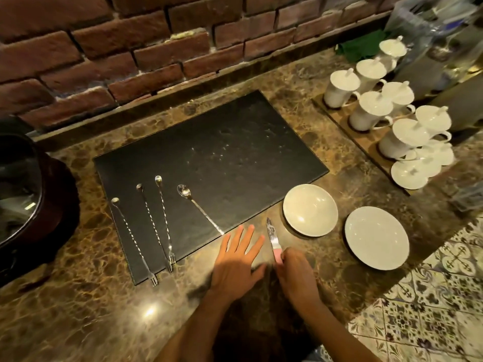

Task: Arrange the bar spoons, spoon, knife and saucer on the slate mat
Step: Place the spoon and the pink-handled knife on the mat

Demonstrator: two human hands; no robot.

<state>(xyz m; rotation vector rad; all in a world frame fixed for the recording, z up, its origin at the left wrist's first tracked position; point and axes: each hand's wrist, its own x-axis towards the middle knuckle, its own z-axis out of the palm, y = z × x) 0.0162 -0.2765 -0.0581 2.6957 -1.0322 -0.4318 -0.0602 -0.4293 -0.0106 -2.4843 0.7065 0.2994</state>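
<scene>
- Already gripped: the right hand (298,275) is closed on the pink handle of a small steel-bladed knife (272,237), which lies on the marble counter, off the dark rectangular slate mat (209,158).
- Blade points away from the person; the mat's near corner sits just left of it.
- Left hand (236,259) rests flat, fingers spread, holding nothing.
- Round white saucer (310,209) overlaps the mat's edge, right of the knife.

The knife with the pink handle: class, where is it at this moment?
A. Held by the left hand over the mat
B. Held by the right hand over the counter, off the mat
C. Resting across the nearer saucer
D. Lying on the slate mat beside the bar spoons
B: the right hand grips the pink handle of the knife, whose blade lies over the marble counter between the slate mat and the nearer saucer.
</scene>
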